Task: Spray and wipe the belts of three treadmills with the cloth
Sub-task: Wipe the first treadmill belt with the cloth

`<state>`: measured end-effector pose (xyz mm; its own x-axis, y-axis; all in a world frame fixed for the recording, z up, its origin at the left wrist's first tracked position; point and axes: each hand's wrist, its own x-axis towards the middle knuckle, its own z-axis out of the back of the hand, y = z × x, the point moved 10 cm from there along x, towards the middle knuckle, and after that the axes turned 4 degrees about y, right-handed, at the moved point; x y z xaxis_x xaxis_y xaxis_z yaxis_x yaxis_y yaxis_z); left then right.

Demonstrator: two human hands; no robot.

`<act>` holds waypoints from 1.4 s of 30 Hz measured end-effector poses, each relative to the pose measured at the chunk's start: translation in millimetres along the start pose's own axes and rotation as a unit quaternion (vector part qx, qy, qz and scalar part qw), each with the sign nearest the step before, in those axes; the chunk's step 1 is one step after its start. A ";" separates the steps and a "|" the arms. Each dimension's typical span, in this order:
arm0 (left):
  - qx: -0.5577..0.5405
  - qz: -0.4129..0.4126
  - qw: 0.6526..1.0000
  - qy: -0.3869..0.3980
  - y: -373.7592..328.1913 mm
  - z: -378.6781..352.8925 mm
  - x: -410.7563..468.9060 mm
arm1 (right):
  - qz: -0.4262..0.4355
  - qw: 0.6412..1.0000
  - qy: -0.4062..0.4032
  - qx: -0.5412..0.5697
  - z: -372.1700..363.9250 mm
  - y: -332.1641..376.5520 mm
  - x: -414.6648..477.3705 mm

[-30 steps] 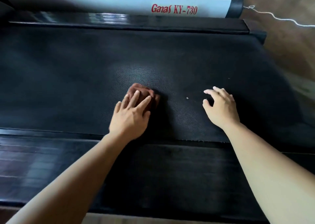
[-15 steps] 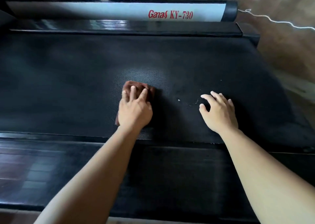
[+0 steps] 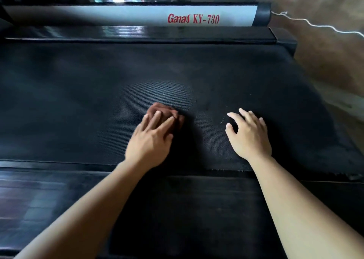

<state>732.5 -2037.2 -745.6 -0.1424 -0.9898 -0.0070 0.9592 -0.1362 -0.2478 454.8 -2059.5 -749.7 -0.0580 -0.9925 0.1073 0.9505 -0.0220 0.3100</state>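
Observation:
The black textured treadmill belt (image 3: pixel 98 101) fills the middle of the head view. A bunched brown cloth (image 3: pixel 166 111) lies on it near the centre. My left hand (image 3: pixel 151 140) presses flat on the cloth with straight fingers, covering its near half. My right hand (image 3: pixel 248 136) rests on the belt to the right of the cloth, fingers spread and fingertips touching the surface, holding nothing. A few pale specks (image 3: pixel 222 119) sit on the belt between the two hands. No spray bottle is in view.
A glossy black side rail (image 3: pixel 49 195) runs along the near edge under my forearms. The far rail (image 3: pixel 157 35) and a white side cover (image 3: pixel 118 15) marked "Ganas KY-730" lie beyond the belt. Brown floor (image 3: pixel 325 52) with a white cord (image 3: pixel 315 25) is at the right.
My left hand slid the cloth slightly left and back over the belt. My right hand stayed planted on the belt. The camera dipped a little, so the belt appears lower.

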 end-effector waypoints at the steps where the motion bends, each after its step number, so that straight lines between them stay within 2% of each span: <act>1: -0.001 0.024 1.000 -0.006 18.3 3.6 5.2 | -0.001 1.000 0.000 0.000 -0.1 -0.1 0.3; 4: 0.006 0.089 0.996 0.001 49.1 4.0 29.1 | -0.004 1.000 0.003 -0.002 -0.6 0.2 0.3; 8: -0.004 0.111 0.994 0.009 17.1 -0.3 59.4 | -0.006 1.000 0.004 0.000 -0.7 -0.1 -0.1; 14: -0.018 0.027 0.999 0.026 -84.2 -17.6 63.8 | -0.011 1.000 0.006 0.008 1.1 -0.5 2.1; 17: -0.020 -0.025 0.999 0.033 -108.9 -23.5 40.8 | -0.010 1.000 0.005 0.007 0.6 -0.8 3.8; 20: -0.022 -0.043 0.998 0.048 -98.0 -23.8 13.1 | -0.009 1.000 0.002 0.009 0.7 -1.1 3.2; 25: -0.008 -0.009 0.999 0.038 -46.5 -10.4 -1.3 | -0.004 1.000 0.005 0.020 2.0 -2.1 2.2; 29: -0.006 0.044 0.999 0.014 -15.5 -5.3 34.7 | -0.004 0.998 0.007 0.054 5.1 -9.3 6.8; 33: -0.010 0.080 0.996 0.032 -44.2 -14.7 78.0 | -0.023 0.996 -0.005 0.082 13.3 -20.8 10.3; 37: -0.012 0.014 0.999 0.031 -122.9 -24.8 99.5 | -0.031 0.999 -0.024 0.021 27.9 -49.2 11.0; 42: -0.011 -0.111 0.991 0.069 -198.0 -44.0 65.0 | -0.086 0.996 -0.033 -0.008 43.3 -101.7 7.8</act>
<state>522.6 -2072.8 -739.6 -0.3822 -0.9204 -0.0824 0.8954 -0.3468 -0.2792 344.4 -2059.9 -739.5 -0.2400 -0.9638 0.1158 0.9293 -0.1936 0.3145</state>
